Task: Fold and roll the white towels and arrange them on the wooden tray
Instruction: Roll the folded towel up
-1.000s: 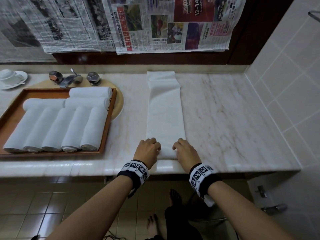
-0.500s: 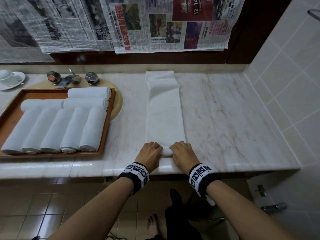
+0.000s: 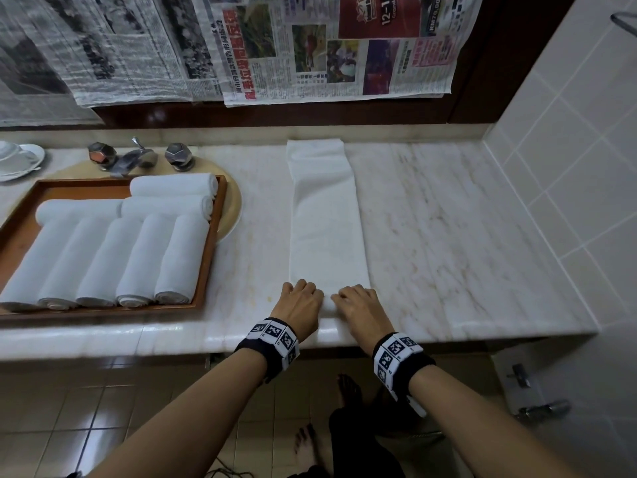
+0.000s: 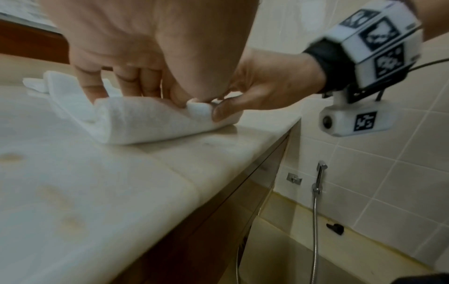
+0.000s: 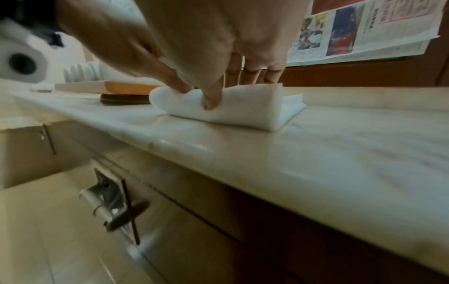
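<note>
The folded white towel (image 3: 325, 215) lay lengthwise on the marble tabletop (image 3: 448, 236), its near end curled into a small roll pinched under the left hand (image 3: 299, 305) and right hand (image 3: 358, 307), which sat side by side. Rolling had barely begun; next, I judged, even pressure away from the edge, then on to the wooden tray (image 3: 210, 243) beside the seven rolled towels (image 3: 113, 257).

Both hands (image 3: 299, 305) (image 3: 358, 307) have rolled the towel's (image 3: 325, 215) near end slightly further away, seemingly tightening the roll.
</note>
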A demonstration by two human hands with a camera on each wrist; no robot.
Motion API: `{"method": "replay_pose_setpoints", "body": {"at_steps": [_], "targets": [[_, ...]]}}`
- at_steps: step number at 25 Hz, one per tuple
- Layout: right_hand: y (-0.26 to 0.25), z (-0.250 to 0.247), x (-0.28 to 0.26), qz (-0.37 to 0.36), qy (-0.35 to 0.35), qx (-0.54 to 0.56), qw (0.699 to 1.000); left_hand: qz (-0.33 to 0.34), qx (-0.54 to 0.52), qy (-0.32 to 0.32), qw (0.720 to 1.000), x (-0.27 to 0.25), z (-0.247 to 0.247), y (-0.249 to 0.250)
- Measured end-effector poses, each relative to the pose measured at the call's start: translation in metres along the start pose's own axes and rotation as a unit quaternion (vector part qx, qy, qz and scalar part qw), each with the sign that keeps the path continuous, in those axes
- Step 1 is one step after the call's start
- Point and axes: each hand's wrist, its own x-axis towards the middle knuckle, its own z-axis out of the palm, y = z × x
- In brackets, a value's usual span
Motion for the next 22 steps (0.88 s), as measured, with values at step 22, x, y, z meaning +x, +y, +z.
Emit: {"method": "replay_pose_setpoints", "body": {"at_steps": [22], "targets": [[0.002, 0.006, 0.005, 0.014, 0.013, 0.035, 0.999, 0.041, -0.225, 0.161, 0.960, -0.006, 0.042, -0.001]]}}
